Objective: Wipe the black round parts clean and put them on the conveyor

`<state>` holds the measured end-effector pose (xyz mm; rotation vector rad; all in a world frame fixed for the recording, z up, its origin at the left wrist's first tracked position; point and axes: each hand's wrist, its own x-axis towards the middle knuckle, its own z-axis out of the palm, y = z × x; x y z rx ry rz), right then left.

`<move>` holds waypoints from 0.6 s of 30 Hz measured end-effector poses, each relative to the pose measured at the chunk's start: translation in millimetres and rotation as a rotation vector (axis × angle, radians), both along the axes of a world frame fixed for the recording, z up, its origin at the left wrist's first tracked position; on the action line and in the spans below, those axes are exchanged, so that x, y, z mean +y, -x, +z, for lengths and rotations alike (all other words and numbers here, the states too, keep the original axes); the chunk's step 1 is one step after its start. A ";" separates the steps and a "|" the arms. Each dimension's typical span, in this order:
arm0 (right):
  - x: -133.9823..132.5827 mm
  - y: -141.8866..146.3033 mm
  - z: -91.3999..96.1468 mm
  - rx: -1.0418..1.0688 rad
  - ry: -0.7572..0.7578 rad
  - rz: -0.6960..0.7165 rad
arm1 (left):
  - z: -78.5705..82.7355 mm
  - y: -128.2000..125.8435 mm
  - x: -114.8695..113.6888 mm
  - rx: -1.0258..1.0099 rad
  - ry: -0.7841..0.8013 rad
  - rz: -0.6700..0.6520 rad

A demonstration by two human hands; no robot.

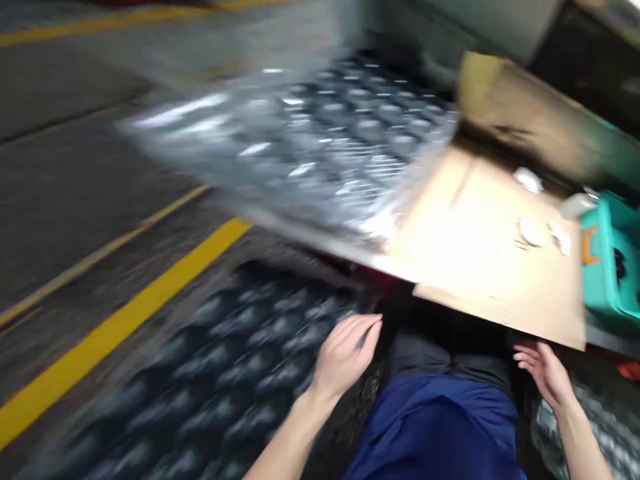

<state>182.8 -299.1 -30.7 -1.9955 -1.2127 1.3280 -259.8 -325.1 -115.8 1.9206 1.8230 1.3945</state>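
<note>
The head view is blurred by motion. The left hand (345,357) hangs open with its fingers spread, gripping nothing, just above a dark sheet of bubble wrap (210,360) spread low on the floor. The right hand (544,375) is also open, its fingers (525,357) slightly curved and just at the lower edge of a cardboard sheet (480,240), with no visible grip. The bubble wrap looks light, soft and slick, best gathered by its edges, and the cardboard looks light and fairly stiff, easiest taken by its rim. A larger bubble wrap sheet (300,140) lies beyond, meeting the cardboard. Small white scraps (531,231) sit on the cardboard, beside a teal plastic crate (613,257) with an orange latch (590,245). Yellow lines (115,333) mark the grey floor (65,200), and dark blue cloth (435,427) lies between the arms
</note>
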 end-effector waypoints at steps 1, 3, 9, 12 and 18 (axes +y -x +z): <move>-11.2 -5.0 7.0 0.051 0.076 0.070 | 11.2 -9.0 7.9 0.018 -0.076 -0.091; -21.8 -10.4 27.8 -0.006 0.122 0.305 | 38.1 -31.7 24.1 0.028 -0.203 -0.242; 49.9 -10.2 95.5 -0.350 -0.382 0.418 | 127.2 -125.0 81.1 0.025 -0.369 -0.567; 144.0 9.3 92.9 -0.493 -0.588 0.426 | 159.1 -171.9 111.7 0.056 -0.404 -0.759; 287.2 41.2 38.6 -0.795 -0.586 0.403 | 201.7 -245.7 159.9 0.213 -0.400 -1.087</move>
